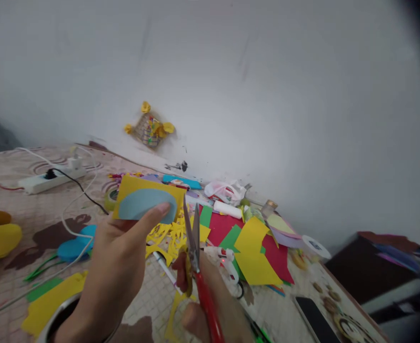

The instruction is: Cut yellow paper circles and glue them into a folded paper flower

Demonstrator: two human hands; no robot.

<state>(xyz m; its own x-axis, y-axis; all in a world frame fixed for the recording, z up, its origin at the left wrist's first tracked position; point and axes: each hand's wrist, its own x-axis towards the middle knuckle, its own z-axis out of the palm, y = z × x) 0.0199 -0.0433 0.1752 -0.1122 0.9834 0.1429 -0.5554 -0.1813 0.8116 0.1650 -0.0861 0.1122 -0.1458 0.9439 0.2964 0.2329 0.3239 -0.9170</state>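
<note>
My left hand point(124, 257) pinches a yellow paper point(131, 185) with a pale blue rounded paper shape point(133, 204) lying flat against it, the thumb pressing on the blue piece. In my right hand point(217, 295) is a pair of red-handled scissors point(195, 247), its blades pointing up and slightly parted. The blade tips are just right of the yellow paper's edge; whether they touch it I cannot tell. Part of the right hand's grip is hidden behind the handles. Yellow paper scraps point(167, 236) lie heaped behind the blades.
A white glue gun point(224, 257) and coloured paper sheets point(255, 238) lie right of the scissors. A phone point(315, 317) rests at the front right. On the left are a power strip point(49, 178), its trailing cable, and blue paper petals point(72, 250). A wall point(249, 95) stands behind.
</note>
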